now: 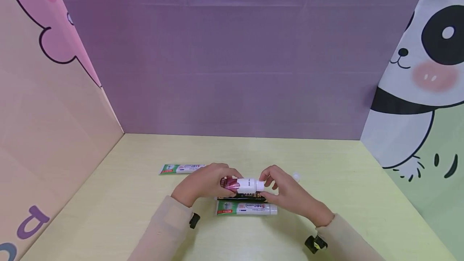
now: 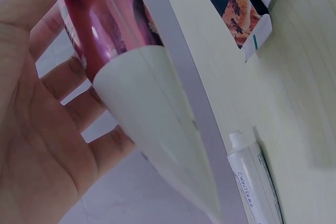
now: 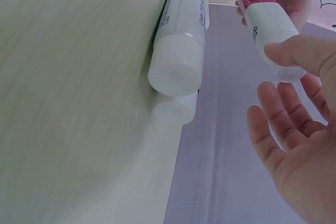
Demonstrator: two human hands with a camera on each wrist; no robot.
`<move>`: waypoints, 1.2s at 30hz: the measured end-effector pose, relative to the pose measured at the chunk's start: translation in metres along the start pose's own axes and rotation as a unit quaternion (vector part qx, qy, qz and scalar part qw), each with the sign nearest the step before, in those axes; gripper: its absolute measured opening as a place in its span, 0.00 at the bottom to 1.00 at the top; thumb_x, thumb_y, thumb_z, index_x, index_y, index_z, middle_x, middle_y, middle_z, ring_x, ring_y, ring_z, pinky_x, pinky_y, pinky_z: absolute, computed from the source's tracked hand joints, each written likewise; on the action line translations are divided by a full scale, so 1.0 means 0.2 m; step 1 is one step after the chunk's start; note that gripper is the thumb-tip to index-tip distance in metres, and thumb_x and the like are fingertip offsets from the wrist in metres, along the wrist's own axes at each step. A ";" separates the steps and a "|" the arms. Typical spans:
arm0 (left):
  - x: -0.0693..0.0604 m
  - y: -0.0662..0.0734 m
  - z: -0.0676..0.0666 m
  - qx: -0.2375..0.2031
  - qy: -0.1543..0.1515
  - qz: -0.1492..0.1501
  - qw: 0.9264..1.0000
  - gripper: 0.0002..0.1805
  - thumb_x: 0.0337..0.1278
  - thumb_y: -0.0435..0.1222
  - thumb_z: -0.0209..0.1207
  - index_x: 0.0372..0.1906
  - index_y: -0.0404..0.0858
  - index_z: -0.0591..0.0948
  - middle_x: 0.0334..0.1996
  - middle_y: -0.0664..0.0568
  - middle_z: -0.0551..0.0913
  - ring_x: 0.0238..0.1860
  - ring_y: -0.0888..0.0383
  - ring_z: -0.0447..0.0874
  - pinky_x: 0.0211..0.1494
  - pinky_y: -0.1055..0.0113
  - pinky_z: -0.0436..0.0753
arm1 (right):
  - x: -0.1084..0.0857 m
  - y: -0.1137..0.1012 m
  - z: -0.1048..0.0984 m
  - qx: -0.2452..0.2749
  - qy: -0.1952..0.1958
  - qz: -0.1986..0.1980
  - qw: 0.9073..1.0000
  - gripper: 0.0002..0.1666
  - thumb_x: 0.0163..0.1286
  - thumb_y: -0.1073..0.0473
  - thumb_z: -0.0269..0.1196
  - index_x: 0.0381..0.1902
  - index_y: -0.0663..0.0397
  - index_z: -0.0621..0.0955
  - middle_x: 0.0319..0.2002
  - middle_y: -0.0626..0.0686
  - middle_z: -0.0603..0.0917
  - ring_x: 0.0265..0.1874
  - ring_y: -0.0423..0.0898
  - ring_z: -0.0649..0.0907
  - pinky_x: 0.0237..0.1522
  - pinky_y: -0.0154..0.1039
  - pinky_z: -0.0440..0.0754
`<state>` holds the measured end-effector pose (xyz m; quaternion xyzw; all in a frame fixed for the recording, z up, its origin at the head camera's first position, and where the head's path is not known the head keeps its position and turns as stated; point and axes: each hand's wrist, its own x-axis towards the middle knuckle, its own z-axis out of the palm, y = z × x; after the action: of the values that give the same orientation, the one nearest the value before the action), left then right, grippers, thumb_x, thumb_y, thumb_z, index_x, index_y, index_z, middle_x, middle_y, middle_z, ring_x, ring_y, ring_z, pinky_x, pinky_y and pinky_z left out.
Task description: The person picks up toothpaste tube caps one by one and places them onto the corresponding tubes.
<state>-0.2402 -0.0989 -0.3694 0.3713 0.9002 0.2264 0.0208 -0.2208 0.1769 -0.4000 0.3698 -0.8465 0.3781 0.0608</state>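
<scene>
Left hand (image 1: 210,180) has fingers and thumb round the red end of the red-and-white tube (image 1: 244,185), held up between both hands; right hand (image 1: 284,188) has bent fingers and thumb about its cap (image 1: 259,186), can't tell if pinching. From here, that tube could twist or slip if the one-end grip is loose, and a hard squeeze with the cap off could push contents out. Count: two hands, four tubes (this one, a black tube (image 1: 246,197) and a green-and-white tube (image 1: 250,208) on its near side, another green-and-white tube (image 1: 185,168) beyond its left end), one loose cap (image 1: 296,177) off its right.
</scene>
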 end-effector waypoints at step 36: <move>0.00 0.02 0.00 0.010 -0.002 -0.008 1.000 0.20 0.53 0.40 0.73 0.53 0.49 0.86 0.38 0.61 0.80 0.37 0.63 0.75 0.42 0.67 0.79 | 0.02 0.01 0.01 -0.026 -0.046 0.114 0.992 0.25 0.81 0.43 0.49 0.29 0.50 0.81 0.21 0.41 0.77 0.22 0.37 0.75 0.28 0.36 0.73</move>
<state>-0.2376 -0.0977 -0.3676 0.3649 0.9053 0.2166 0.0204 -0.2236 0.1737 -0.4017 0.2860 -0.8948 0.3425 -0.0125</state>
